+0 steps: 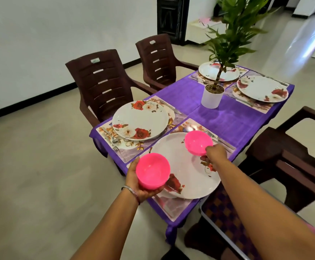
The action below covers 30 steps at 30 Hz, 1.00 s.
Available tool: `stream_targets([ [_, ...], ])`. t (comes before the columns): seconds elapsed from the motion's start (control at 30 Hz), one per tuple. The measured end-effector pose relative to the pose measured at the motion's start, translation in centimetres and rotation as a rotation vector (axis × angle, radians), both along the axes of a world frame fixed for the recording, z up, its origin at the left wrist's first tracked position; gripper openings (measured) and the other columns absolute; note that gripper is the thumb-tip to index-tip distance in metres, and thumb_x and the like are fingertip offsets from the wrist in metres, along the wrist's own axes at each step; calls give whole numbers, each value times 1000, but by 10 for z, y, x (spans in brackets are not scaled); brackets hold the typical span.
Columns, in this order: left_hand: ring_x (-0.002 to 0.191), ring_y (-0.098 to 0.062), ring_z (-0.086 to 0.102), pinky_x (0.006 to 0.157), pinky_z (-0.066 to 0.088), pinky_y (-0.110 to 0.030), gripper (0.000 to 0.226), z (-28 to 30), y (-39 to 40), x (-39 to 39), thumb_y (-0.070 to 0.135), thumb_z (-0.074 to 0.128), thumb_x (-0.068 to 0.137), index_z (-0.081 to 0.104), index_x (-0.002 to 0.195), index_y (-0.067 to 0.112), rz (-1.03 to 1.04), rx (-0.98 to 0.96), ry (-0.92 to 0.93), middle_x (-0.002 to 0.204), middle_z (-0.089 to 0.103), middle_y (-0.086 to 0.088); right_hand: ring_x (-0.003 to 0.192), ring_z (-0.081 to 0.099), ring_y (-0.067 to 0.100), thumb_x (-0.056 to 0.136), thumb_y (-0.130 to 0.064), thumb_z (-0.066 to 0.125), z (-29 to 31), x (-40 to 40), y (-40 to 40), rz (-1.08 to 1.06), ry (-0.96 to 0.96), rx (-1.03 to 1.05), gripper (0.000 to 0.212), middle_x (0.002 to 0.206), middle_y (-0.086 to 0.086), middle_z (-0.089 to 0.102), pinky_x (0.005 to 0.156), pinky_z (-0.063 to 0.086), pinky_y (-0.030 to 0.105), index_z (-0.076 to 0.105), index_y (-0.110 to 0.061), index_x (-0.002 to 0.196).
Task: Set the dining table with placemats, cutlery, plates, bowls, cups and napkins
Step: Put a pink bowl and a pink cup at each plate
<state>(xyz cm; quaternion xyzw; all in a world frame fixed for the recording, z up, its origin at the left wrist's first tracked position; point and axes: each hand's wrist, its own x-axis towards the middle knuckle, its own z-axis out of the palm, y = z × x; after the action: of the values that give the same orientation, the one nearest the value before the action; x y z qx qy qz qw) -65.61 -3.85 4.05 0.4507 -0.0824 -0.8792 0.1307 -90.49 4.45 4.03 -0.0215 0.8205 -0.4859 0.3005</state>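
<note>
My left hand (137,184) cups a pink bowl (152,171) from below, off the table's near left corner; it looks like a small stack of bowls. My right hand (215,153) grips the near rim of a second pink bowl (198,142), held over the far edge of the nearest white floral plate (188,173). That plate lies on a floral placemat (173,205). Another plate (140,120) sits on its placemat to the left, with cutlery (111,137) beside it. Two more plates (263,88) (208,71) lie at the far end.
A purple cloth (228,119) covers the table. A potted plant in a white pot (212,97) stands mid-table. Two brown plastic chairs (104,81) (158,59) line the left side, dark wooden furniture (293,158) stands at right, and a checkered tray (226,216) sits below my right arm.
</note>
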Motion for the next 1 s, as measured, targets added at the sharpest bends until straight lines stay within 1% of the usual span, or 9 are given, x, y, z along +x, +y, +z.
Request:
stream_targets([
  [0.07, 105, -47, 56, 80, 52, -57, 76, -5, -11, -1, 66, 65, 68, 54, 125, 17, 7, 0, -9, 124, 56, -23, 62, 67, 29, 88, -8, 44, -11, -7, -9, -10, -7, 32, 35, 89, 23, 67, 67, 57, 46, 49, 1, 122],
  [0.2, 116, -45, 52, 97, 43, -56, 76, -13, -28, -6, 66, 65, 69, 54, 126, 17, 44, 18, -25, 128, 54, -22, 53, 63, 24, 87, -5, 46, -26, -23, -27, -5, 25, 115, 40, 108, 22, 65, 45, 52, 28, 47, -3, 127],
  [0.37, 115, -46, 54, 98, 41, -56, 78, -21, -34, -20, 66, 66, 65, 55, 126, 18, 36, 19, -50, 129, 55, -22, 81, 69, 38, 82, -3, 48, -41, -34, -39, 45, 62, 186, 42, 103, 22, 65, 71, 59, 50, 49, 0, 124],
  [0.6, 111, -45, 55, 100, 41, -55, 68, -17, -35, -32, 63, 65, 68, 57, 116, 15, 35, 12, -43, 122, 57, -22, 89, 67, 35, 78, -9, 50, -51, -43, -35, 143, 27, 236, 48, 105, 21, 64, 73, 59, 47, 45, -3, 126],
  [0.67, 109, -45, 56, 97, 43, -55, 68, -15, -36, -32, 62, 67, 68, 57, 116, 15, 34, 13, -38, 122, 57, -23, 100, 62, 38, 81, -13, 54, -41, -39, -33, 153, 64, 303, 56, 117, 22, 58, 77, 56, 44, 39, -1, 133],
  [0.73, 108, -45, 56, 94, 45, -55, 69, -15, -36, -31, 62, 68, 67, 57, 117, 15, 37, 21, -44, 123, 57, -22, 118, 48, 42, 84, -16, 59, -32, -34, -35, 166, 232, 396, 61, 132, 24, 43, 82, 47, 42, 33, -2, 138],
  [0.8, 111, -44, 56, 94, 45, -54, 73, -13, -38, -29, 62, 69, 66, 56, 121, 16, 37, 33, -43, 124, 57, -22, 124, 39, 42, 85, -16, 60, -21, -23, -44, 201, 381, 334, 57, 136, 23, 40, 91, 42, 44, 39, -6, 136],
  [0.83, 112, -44, 55, 95, 45, -55, 74, -13, -40, -28, 62, 69, 65, 55, 122, 17, 39, 34, -43, 125, 57, -22, 122, 42, 40, 85, -16, 60, -16, -16, -50, 237, 407, 260, 51, 134, 21, 44, 92, 41, 42, 44, -8, 133],
  [1.0, 116, -45, 53, 99, 42, -57, 82, -9, -54, -23, 61, 74, 57, 55, 125, 17, 19, 15, -26, 129, 56, -23, 96, 59, 19, 89, -28, 65, 13, 33, -87, 646, 303, -11, 31, 106, 3, 62, 76, 45, 27, 62, -13, 116],
])
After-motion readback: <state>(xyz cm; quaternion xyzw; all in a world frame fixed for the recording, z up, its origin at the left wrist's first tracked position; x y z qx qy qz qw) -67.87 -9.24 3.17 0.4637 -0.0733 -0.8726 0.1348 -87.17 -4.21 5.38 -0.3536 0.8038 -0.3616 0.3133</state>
